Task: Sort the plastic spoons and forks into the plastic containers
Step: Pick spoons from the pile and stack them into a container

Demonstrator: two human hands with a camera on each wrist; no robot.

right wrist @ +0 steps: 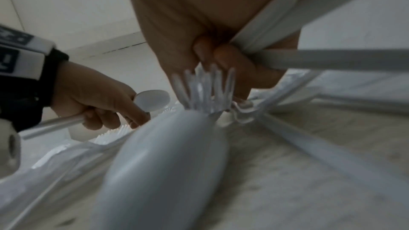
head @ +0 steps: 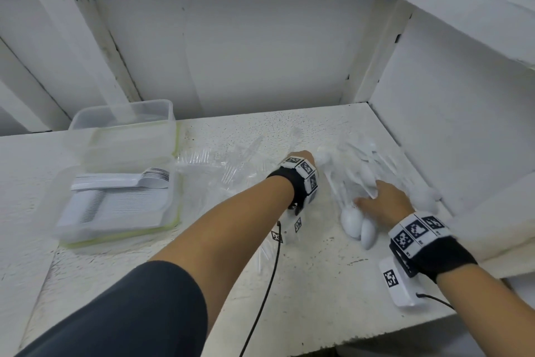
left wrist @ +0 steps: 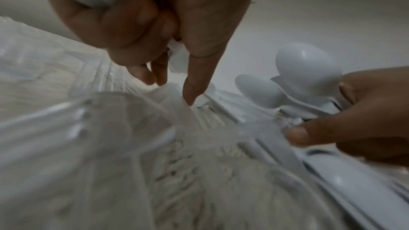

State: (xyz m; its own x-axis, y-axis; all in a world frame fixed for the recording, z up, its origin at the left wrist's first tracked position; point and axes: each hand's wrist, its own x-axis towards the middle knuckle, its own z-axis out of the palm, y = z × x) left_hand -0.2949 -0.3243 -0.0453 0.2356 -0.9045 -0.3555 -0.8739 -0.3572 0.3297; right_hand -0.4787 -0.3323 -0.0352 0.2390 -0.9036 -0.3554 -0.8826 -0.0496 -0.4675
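White spoons lie heaped between and under both hands.

Two containers sit at the left of the table, one behind the other; stacked cutlery lies in the nearer one. Right of them lies a spread of forks. My left hand is between the forks and the spoon pile at the right. My right hand rests on that pile.
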